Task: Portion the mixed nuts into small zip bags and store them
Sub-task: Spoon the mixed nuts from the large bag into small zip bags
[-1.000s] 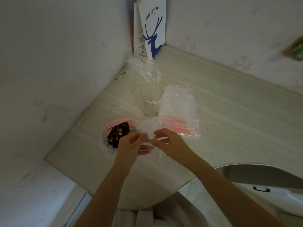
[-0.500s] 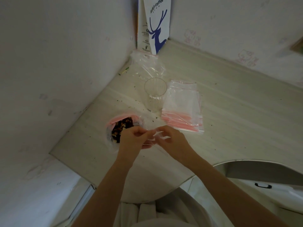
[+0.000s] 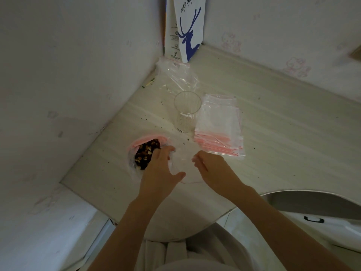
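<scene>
None of the portions is seen finished in the head view: no filled small bag is found anywhere on the counter, so the task is judged to be at an early stage, with one portion only being prepared. The mixed nuts are seen in an open bag with a pink rim, at the near left of the counter. A stack of empty zip bags is laid flat farther off to the right, with a clear glass just beside its left edge. A larger crumpled clear bag is seen beyond the glass, in front of a paper bag printed with a blue deer. One small zip bag is found between the two hands, just right of the nuts. The left hand is spread, its fingers straight and laid over the near right side of the nuts, with nothing gripped. The right hand is curled, and its fingers appear to pinch the small zip bag's right edge, though the thin film makes the contact hard to confirm. Filling, sealing and storing are all judged left to do.
</scene>
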